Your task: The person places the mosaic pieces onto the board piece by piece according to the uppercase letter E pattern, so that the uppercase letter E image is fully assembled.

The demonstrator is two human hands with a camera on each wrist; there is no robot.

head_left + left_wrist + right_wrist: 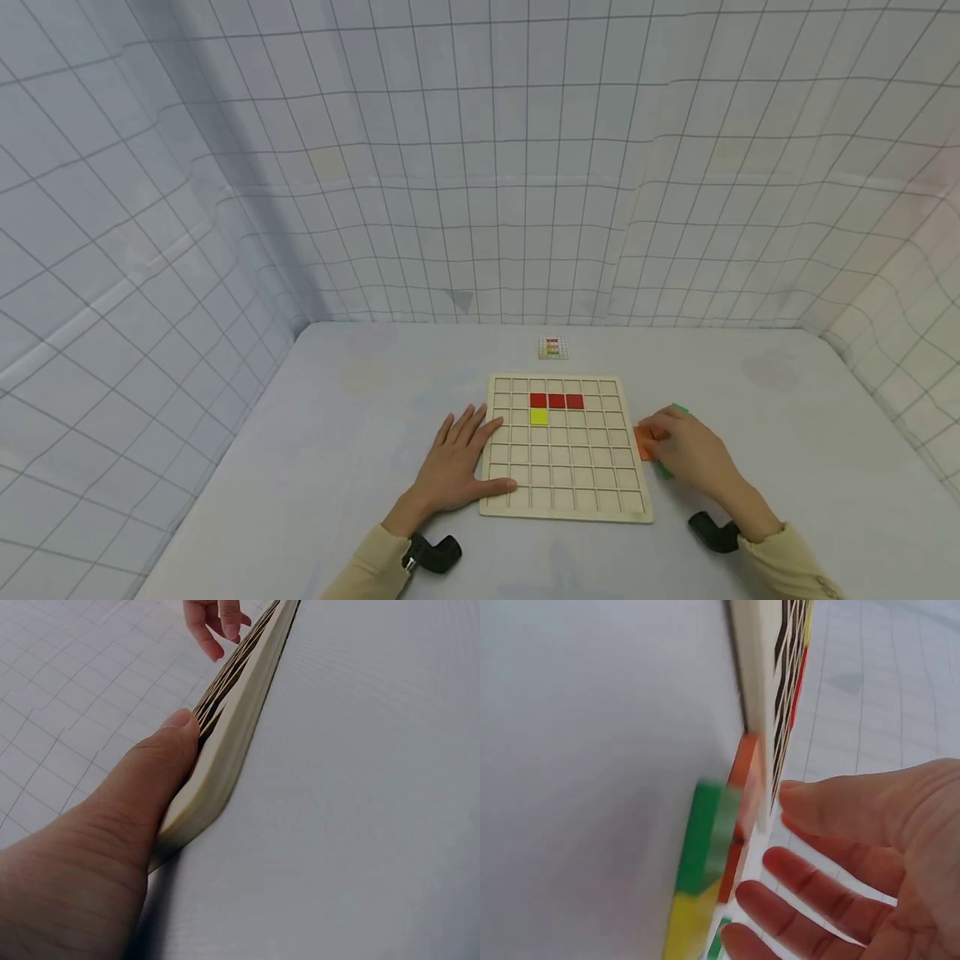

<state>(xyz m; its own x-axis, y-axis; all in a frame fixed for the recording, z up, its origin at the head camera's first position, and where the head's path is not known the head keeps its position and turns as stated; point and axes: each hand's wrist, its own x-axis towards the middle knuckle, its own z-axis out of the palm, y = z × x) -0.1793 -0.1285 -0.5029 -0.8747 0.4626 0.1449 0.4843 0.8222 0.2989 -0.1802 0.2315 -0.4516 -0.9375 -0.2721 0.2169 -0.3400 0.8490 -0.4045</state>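
A pale wooden grid board (577, 518) lies on the table, holding three red square tiles (557, 402) in a row and one yellow tile (538, 417) under the leftmost. My left hand (450, 467) rests at the board's left edge, fingers spread and thumb laid over the near left corner. Off the right edge, my right hand (693, 454) hovers over loose tiles with its fingers apart. Orange tiles (742, 761) lie right by the board's side in the right wrist view; a green tile (697, 840) and a yellow tile (686, 926) are beside them. The hand partly hides these tiles in the head view.
A small card with a coloured grid pattern (553, 347) lies behind the board. Grid-patterned white cloth (480, 208) hangs at the back and both sides of the white table (337, 433). Black wrist devices (437, 556) sit on both wrists.
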